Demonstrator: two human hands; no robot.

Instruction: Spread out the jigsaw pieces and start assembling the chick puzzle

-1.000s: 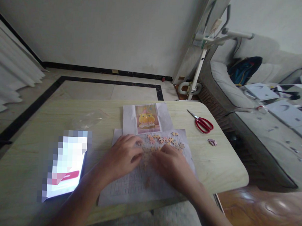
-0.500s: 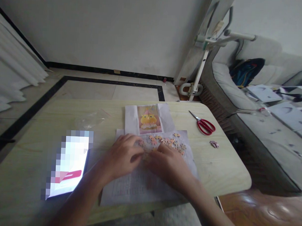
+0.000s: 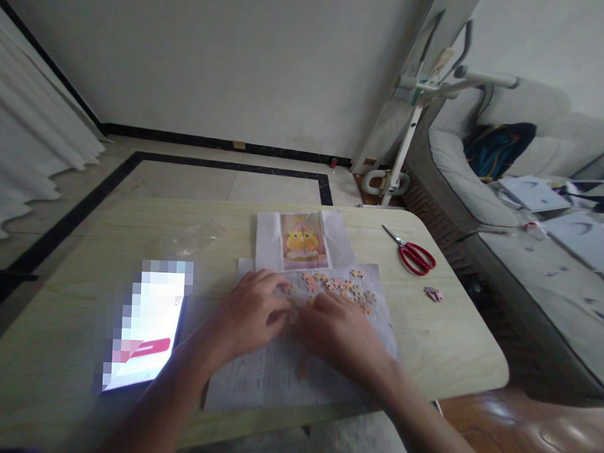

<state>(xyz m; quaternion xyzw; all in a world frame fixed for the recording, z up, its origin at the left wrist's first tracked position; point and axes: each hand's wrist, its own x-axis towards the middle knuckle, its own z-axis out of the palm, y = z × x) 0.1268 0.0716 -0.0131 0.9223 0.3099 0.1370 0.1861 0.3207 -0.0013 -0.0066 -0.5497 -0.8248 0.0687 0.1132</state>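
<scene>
Both hands meet over a white printed sheet (image 3: 245,384) on the table. My left hand (image 3: 253,311) has curled fingers, its thumb tip at a small jigsaw puzzle piece (image 3: 293,316). Close beside it, my right hand (image 3: 335,325) is closed, knuckles up; its fingertips and anything in them are hidden. Several loose puzzle pieces (image 3: 349,287), orange, pink and yellow, lie scattered on the sheet just beyond the hands. Behind them lies a paper with a reference picture (image 3: 304,243) of a yellow cartoon figure.
A lit tablet (image 3: 150,327) lies left of my left forearm, with a clear plastic bag (image 3: 191,238) beyond it. Red-handled scissors (image 3: 413,255) and a small pinkish clump (image 3: 433,294) rest at the right of the wooden table (image 3: 457,347). A sofa (image 3: 544,284) stands farther right.
The whole view has shifted slightly, so table items appear a little farther right. Both hands stay close together over the sheet, with only slight finger movement.
</scene>
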